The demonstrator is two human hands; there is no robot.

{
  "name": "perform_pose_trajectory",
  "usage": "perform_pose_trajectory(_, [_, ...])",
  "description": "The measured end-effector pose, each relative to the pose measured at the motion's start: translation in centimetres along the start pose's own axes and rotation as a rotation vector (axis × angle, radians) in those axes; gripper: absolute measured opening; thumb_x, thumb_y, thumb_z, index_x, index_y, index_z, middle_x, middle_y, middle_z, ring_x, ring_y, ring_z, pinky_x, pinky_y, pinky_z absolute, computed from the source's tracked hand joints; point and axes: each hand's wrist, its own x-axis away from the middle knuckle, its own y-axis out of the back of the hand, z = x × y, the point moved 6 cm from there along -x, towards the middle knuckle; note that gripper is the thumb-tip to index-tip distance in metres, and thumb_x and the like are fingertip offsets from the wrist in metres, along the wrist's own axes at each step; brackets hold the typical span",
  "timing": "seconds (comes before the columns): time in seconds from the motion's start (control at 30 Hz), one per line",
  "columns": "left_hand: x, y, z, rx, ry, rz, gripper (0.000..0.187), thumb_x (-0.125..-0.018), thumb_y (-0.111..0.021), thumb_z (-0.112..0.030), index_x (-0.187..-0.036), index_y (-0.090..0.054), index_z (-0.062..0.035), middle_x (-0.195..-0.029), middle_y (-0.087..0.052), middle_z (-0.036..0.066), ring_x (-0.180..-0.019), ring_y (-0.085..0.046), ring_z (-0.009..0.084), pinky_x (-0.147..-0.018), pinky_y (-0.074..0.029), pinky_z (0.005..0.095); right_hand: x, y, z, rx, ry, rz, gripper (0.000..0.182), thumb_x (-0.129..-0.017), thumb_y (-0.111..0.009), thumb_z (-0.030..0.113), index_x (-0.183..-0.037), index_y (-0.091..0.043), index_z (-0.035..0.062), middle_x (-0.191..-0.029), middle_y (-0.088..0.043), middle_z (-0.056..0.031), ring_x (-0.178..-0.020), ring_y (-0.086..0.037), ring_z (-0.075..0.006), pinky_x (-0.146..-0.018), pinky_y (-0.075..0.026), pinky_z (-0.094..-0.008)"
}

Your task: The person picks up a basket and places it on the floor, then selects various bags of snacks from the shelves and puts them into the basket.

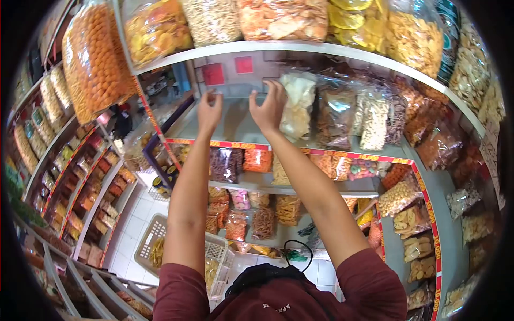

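Observation:
Both arms reach forward over a grey shelf point(187, 125) with a red and yellow price strip along its front. My left hand point(210, 109) is raised above the shelf's left part, fingers curled and apart, with nothing in it. To its right, my right hand point(269, 106) is also raised, thumb and fingers apart, holding nothing. Its fingers are close to a clear bag of pale chips point(297, 104) standing on the shelf. Further right stand a bag of brown snacks point(334, 115) and a bag of whitish sticks point(373, 120).
An upper shelf point(321, 49) holds large snack bags, with a bag of orange balls point(99, 61) at its left. Lower shelves point(342, 187) carry smaller packets. On the tiled floor point(128, 219) are a beige basket point(143, 243) and a white basket point(225, 262). More racks line both sides.

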Motion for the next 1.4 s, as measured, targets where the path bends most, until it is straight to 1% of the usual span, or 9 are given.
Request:
perform_pose_trajectory(0.17, [3.1,-14.0,-0.6,0.18,0.162,0.485,0.082,-0.096,-0.052,-0.062,-0.143,-0.045,0.0049,-0.135,-0.059,0.026,-0.128,-0.056,0.034,-0.108,-0.04,0.0388,1.4,6.4,-7.2,0.14,-0.04,-0.159,0.054,-0.085,-0.068,0.02,-0.13,-0.046,-0.0029,-0.129,-0.053,-0.0227,-0.123,-0.049,-0.0419,-0.108,-0.036,-0.0498])
perform_pose_trajectory(0.27, [3.9,-20.7,2.4,0.263,0.245,0.56,0.091,-0.096,-0.046,-0.069,-0.148,-0.039,0.0055,-0.148,-0.047,0.029,-0.14,-0.044,0.0358,-0.115,-0.032,0.0383,2.0,7.6,-7.8,0.079,-0.079,-0.155,0.056,-0.086,-0.068,0.02,-0.132,-0.045,-0.0035,-0.132,-0.051,-0.0244,-0.125,-0.048,-0.0426,-0.109,-0.036,-0.0493])
perform_pose_trajectory(0.4, [4.8,-23.0,-0.1,0.342,0.233,0.628,0.093,-0.096,-0.045,-0.07,-0.15,-0.036,0.0054,-0.153,-0.04,0.028,-0.144,-0.038,0.0352,-0.117,-0.029,0.0375,4.6,8.3,-9.5,0.036,-0.214,-0.205,0.056,-0.088,-0.067,0.018,-0.134,-0.042,-0.0048,-0.135,-0.048,-0.0269,-0.129,-0.046,-0.0438,-0.112,-0.034,-0.0511])
perform_pose_trajectory(0.5, [4.5,-23.0,-0.6,0.284,0.271,0.58,0.093,-0.096,-0.045,-0.069,-0.151,-0.036,0.0046,-0.153,-0.042,0.027,-0.143,-0.039,0.0352,-0.117,-0.029,0.0376,5.0,6.2,-13.0,0.058,-0.454,-0.099,0.073,-0.094,-0.063,0.042,-0.142,-0.039,-0.0074,-0.142,-0.045,-0.0311,-0.134,-0.043,-0.0446,-0.114,-0.032,-0.0471])
perform_pose_trajectory(0.6, [4.4,-24.7,0.9,0.499,0.312,0.658,0.093,-0.096,-0.045,-0.069,-0.152,-0.035,0.0041,-0.153,-0.042,0.027,-0.144,-0.038,0.035,-0.118,-0.028,0.0372,3.9,5.2,-16.1,0.106,-0.69,0.08,0.095,-0.093,-0.051,0.067,-0.148,-0.035,-0.01,-0.145,-0.045,-0.0339,-0.138,-0.043,-0.0444,-0.114,-0.034,-0.0432])
perform_pose_trajectory(0.8, [3.9,-26.4,3.9,0.488,0.348,0.651,0.102,-0.094,-0.046,-0.072,-0.153,-0.028,0.0096,-0.158,-0.033,0.026,-0.15,-0.027,0.0328,-0.121,-0.02,0.0361,2.4,4.4,-18.2,0.027,-0.785,0.185,0.102,-0.089,-0.047,0.078,-0.148,-0.039,-0.0057,-0.142,-0.051,-0.0316,-0.134,-0.048,-0.0458,-0.111,-0.037,-0.0431])
perform_pose_trajectory(1.03, [3.6,-22.6,1.5,0.594,0.246,0.584,0.084,-0.098,-0.047,-0.061,-0.145,-0.044,0.0081,-0.148,-0.048,0.025,-0.14,-0.043,0.0327,-0.116,-0.029,0.037,3.6,2.2,-18.2,-0.003,-0.717,0.249,0.094,-0.091,-0.046,0.074,-0.146,-0.043,-0.0019,-0.141,-0.053,-0.0283,-0.132,-0.05,-0.044,-0.111,-0.037,-0.0447])
perform_pose_trajectory(1.13, [3.0,-19.7,1.4,0.559,0.204,0.487,0.073,-0.101,-0.046,-0.055,-0.139,-0.052,0.0072,-0.141,-0.056,0.023,-0.133,-0.05,0.031,-0.112,-0.034,0.0365,3.6,1.2,-16.1,-0.081,-0.611,0.215,0.1,-0.088,-0.052,0.074,-0.15,-0.036,-0.0025,-0.145,-0.048,-0.03,-0.137,-0.044,-0.0452,-0.114,-0.032,-0.051])
perform_pose_trajectory(1.4, [1.7,-4.4,0.5,0.47,0.084,0.265,0.072,-0.102,-0.045,-0.052,-0.135,-0.054,0.0113,-0.141,-0.057,0.023,-0.134,-0.049,0.0276,-0.114,-0.032,0.0341,4.2,-4.1,-5.8,-0.349,-0.411,0.512,0.104,-0.088,-0.058,0.067,-0.152,-0.027,-0.0088,-0.145,-0.047,-0.03,-0.134,-0.049,-0.0387,-0.11,-0.039,-0.0422])
